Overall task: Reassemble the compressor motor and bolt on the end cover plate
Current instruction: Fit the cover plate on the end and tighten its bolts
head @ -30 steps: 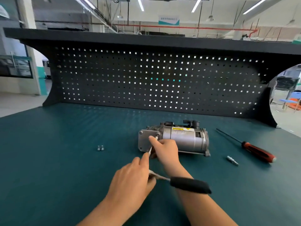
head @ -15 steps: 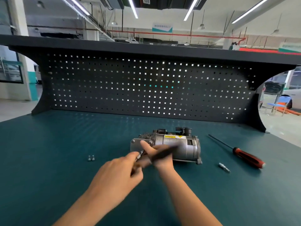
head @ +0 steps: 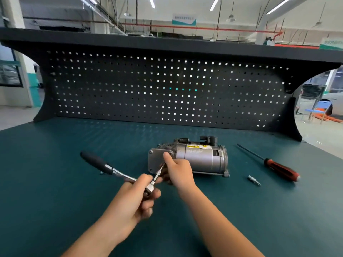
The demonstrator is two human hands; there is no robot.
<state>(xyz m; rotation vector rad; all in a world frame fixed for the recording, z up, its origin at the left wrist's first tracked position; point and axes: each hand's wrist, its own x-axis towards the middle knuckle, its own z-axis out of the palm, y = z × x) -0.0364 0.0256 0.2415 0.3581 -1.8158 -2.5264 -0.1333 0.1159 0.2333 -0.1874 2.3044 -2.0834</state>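
The grey compressor motor lies on its side on the green bench, its square end cover plate facing left. A ratchet wrench with a black handle points up-left; its thin extension bar reaches the plate's lower right corner. My left hand grips the ratchet head. My right hand rests against the plate, thumb up on its top right corner, fingers around the extension bar. The bolt under the bar's tip is hidden by my fingers.
A red-handled screwdriver lies right of the motor, with a small metal bit nearer me. A loose bolt peeks out beneath the ratchet handle. A black pegboard closes off the bench's back.
The ratchet handle has swung from pointing right under my right forearm round to pointing up-left. My left hand stays on the ratchet head; my right hand stays at the plate.
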